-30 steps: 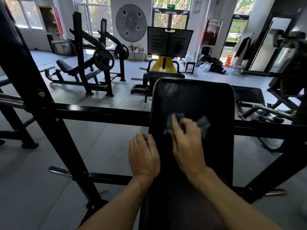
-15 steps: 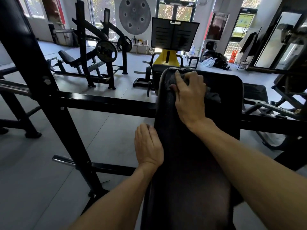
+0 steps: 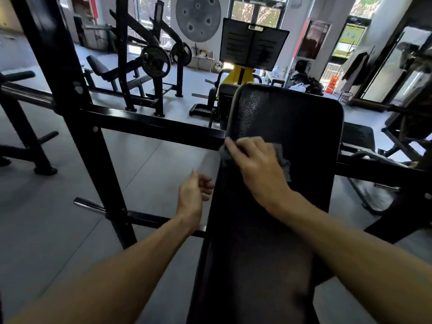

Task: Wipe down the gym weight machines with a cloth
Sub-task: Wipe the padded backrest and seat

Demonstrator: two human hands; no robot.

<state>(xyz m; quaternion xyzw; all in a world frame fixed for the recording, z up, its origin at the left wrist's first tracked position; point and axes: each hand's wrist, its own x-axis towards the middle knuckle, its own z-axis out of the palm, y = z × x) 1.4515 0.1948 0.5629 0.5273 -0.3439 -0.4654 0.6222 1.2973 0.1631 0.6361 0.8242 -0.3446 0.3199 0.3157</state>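
Observation:
A long black padded bench (image 3: 292, 127) of a weight machine runs away from me down the middle. My right hand (image 3: 257, 164) lies flat on a grey cloth (image 3: 281, 157) and presses it against the pad near its left edge, fingers stretched toward that edge. My left hand (image 3: 194, 195) hovers just off the pad's left side, fingers loosely curled and holding nothing.
A black steel frame (image 3: 70, 113) with a crossbar (image 3: 152, 125) stands left of the bench, a chrome peg (image 3: 88, 204) jutting from it low down. Other machines stand beyond: a plate-loaded press (image 3: 154, 64), a yellow machine (image 3: 238, 76) and a rack at right (image 3: 409, 113). Grey floor lies between.
My right hand has drawn the cloth back from the pad's far end to its middle left edge. My left hand has lifted off the pad's edge and curled loosely.

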